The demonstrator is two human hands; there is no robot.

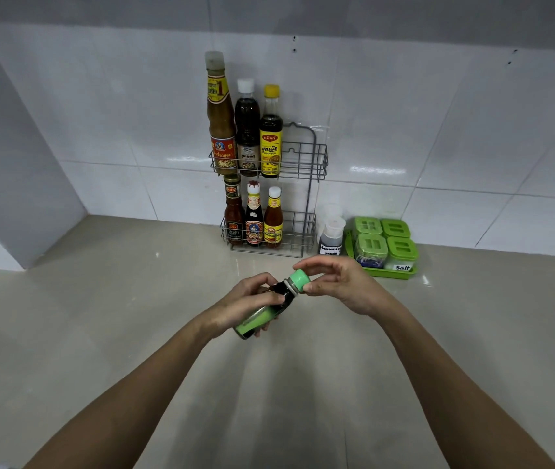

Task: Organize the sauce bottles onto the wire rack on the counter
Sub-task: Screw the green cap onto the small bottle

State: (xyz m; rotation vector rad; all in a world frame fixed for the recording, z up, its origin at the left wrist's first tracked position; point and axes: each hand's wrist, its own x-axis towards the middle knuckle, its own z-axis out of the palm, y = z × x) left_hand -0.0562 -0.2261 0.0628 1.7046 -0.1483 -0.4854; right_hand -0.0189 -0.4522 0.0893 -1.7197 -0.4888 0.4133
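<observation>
A small dark sauce bottle [284, 292] with a green label and green cap is held tilted above the counter, cap pointing up and right. My left hand [247, 304] grips its body. My right hand [340, 286] pinches the green cap between thumb and fingers. Behind them the grey two-tier wire rack [306, 164] stands against the tiled wall. Its upper tier holds three tall bottles [247, 130] on the left side. Its lower tier holds three shorter bottles [254, 218], also on the left. The right part of each tier is bare.
Right of the rack stand a small labelled seasoning sauce jar [331, 236] and a green tray [391, 272] with several green-lidded containers, one marked Salt. The beige counter [100, 316] stretches left to a tiled corner wall.
</observation>
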